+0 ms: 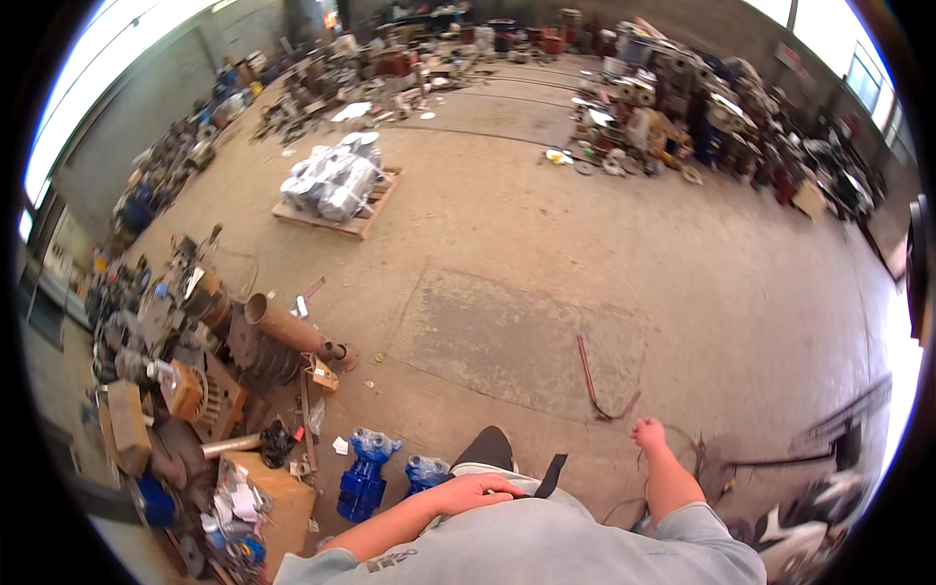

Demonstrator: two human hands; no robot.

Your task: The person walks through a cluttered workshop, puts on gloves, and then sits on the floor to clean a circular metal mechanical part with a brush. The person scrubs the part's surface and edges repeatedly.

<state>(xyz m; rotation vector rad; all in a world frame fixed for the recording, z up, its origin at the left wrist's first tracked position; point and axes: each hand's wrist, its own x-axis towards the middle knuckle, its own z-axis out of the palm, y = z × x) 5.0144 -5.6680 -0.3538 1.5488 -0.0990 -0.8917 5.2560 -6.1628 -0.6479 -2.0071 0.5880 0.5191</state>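
Observation:
At my waist, my left hand [480,493] is closed against the front of my clothes, its fingertips on a black strap [551,476] whose free end sticks up to the right. My right hand [646,434] is held out to the right in a loose fist, with nothing seen in it. Beyond that fist a bent reddish bar [589,375] with a hooked end lies on the floor. Close to my left forearm stand a blue metal machine part [364,483] with plastic over its top and a second blue part [425,474], partly hidden by my arm.
A wooden pallet [366,226] bears plastic-wrapped silvery machines [336,180] at the far left. On the left are heaped scrap parts, a rusty pipe [283,324] and a cardboard box [288,492]. More machine parts [673,107] line the back right. Near right stands a two-wheeler [804,522].

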